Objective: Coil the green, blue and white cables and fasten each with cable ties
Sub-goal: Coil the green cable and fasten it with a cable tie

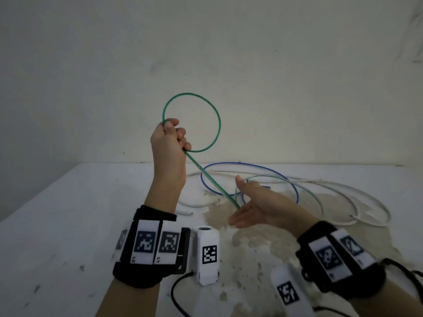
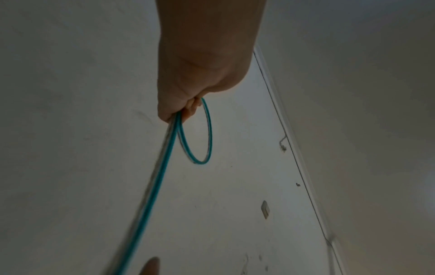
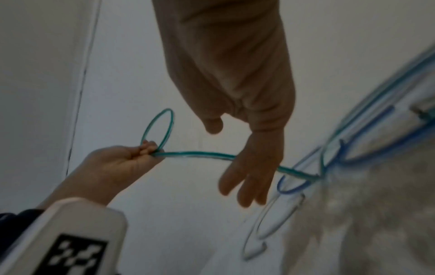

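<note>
1. In the head view, the whole layout is seen: the left hand (image 1: 168, 143) is raised above the bench (image 1: 68, 213), and the right hand (image 1: 254, 202) is held low over it.
2. The green cable (image 1: 215, 115) is gripped in the curled fingers of the left hand, with one round loop standing above the fist.
3. From the fist, a straight run of the green cable slopes down to the right hand, whose fingers are seen straight and spread, palm up, with the cable passing across them.
4. Only in the right wrist view is the cable shown running behind the extended fingers (image 3: 244, 184); whether it is touched there cannot be told.
5. In the left wrist view, only the fist (image 2: 188, 104), the loop and the wall are shown.
6. The blue cable (image 1: 251, 167) and the white cable (image 1: 343, 191) are seen lying loosely on the bench beyond the right hand, overlapped with the rest of the green cable.
</note>
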